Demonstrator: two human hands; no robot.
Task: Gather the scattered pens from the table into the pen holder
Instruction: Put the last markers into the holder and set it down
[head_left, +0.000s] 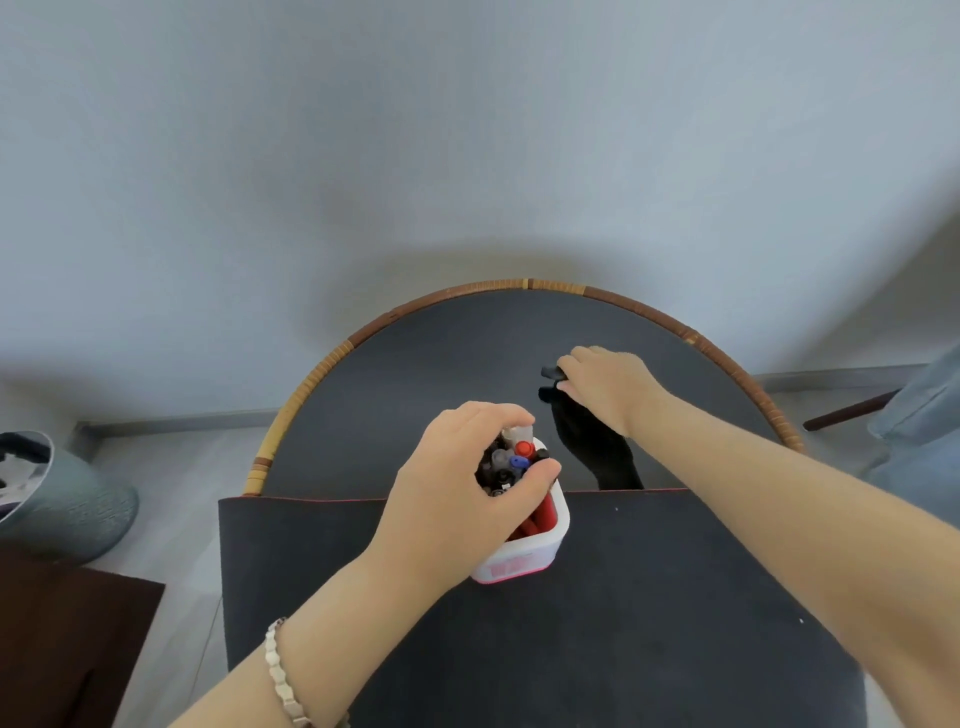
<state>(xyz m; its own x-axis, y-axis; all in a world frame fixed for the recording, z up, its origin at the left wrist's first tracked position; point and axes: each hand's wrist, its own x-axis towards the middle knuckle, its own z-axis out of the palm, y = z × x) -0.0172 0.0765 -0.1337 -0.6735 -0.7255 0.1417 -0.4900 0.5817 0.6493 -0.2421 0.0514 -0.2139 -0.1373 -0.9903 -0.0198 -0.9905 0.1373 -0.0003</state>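
Pens (511, 462) stood bunched in the white pen holder (540, 545), long axes near upright, cap ends pointing up toward the camera; red, blue, grey and black caps showed. Holder sat on the dark mat (623, 597) close to the mat's far edge, near the middle of the table (415, 364). Left hand (462, 493) curled over the holder mouth, thumb on the near right side of the bundle, fingers (498, 415) wrapped round the far side, so the pen tops sat between thumb and fingers, gripped. Bracelet (278, 670) on the left wrist. Right hand (608, 384) lay further back on the round tabletop, toward its far right rim, fingers bent down onto small dark items (549, 382) poking out left of the fingertips; could not tell what they were nor whether the hand had closed on them. Grey bin (62, 499) on the floor off the table's left edge
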